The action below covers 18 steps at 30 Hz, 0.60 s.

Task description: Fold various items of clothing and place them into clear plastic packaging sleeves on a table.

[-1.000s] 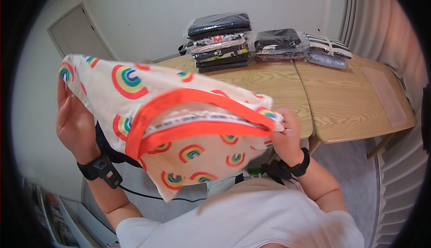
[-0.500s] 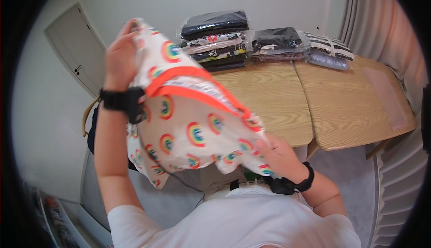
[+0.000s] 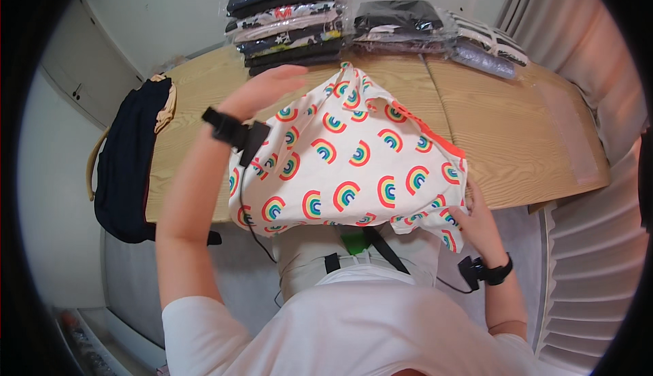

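As the head view looks down on a broad, pale wood-grained table (image 3: 510, 131) made of two sections with a thin seam between them, a white cloth garment printed with rainbow arches and trimmed in orange-red (image 3: 354, 158) spreads across the table's near edge, its lower part reaching past that edge; whether the cloth rests on the wood cannot be told. The left hand (image 3: 269, 90) is above the table, near the garment's upper left side, its fingers stretched out flat and together, gripping nothing; contact with the cloth is unclear. The right hand (image 3: 478, 221), just off the table's near edge, is partly curled, with the garment's side edge between thumb and fingers.

Along the table's far side stand a tall stack of folded clothes in clear plastic (image 3: 292, 25), a lower pile of black and grey plastic-wrapped clothes (image 3: 398, 25) and a black-and-white striped wrapped bundle (image 3: 486, 39). Dark navy clothing (image 3: 129, 165) hangs at the table's left end. Behind the table rises a plain white wall (image 3: 183, 8); a pale door (image 3: 88, 83) is beyond its left end, pleated light curtains (image 3: 585, 253) run along its right, and grey flooring (image 3: 132, 281) shows below.
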Motion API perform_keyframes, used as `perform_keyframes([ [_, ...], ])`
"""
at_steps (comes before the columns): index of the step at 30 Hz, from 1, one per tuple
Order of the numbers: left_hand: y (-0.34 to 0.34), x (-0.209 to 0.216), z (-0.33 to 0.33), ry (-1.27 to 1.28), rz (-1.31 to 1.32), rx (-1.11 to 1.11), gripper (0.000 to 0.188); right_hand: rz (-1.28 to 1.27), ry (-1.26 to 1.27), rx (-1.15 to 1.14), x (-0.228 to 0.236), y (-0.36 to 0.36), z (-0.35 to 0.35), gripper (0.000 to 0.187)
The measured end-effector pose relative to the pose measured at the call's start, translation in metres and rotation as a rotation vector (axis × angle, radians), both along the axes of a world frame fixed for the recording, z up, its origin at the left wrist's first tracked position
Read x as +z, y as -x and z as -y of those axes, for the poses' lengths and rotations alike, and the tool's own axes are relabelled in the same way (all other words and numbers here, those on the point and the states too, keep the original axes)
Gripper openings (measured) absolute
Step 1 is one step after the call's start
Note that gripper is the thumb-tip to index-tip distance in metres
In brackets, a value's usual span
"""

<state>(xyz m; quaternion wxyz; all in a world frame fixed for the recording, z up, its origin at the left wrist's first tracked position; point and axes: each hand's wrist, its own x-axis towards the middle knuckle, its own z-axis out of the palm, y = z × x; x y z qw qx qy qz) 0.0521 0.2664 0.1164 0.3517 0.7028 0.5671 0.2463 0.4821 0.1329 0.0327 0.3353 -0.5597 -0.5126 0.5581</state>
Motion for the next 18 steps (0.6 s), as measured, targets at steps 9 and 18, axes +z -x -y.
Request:
perform_keyframes([
  [9, 0.045, -0.026, 0.126, -0.177, -0.369, -0.143, 0.043, 0.896, -0.965, 0.658, 0.104, 0.064, -0.058, 0.052],
  [18, 0.007, -0.049, 0.132, -0.392, -0.714, 0.013, 0.018, 1.196, -0.871, 0.67, 0.048, 0.173, -0.152, 0.021],
])
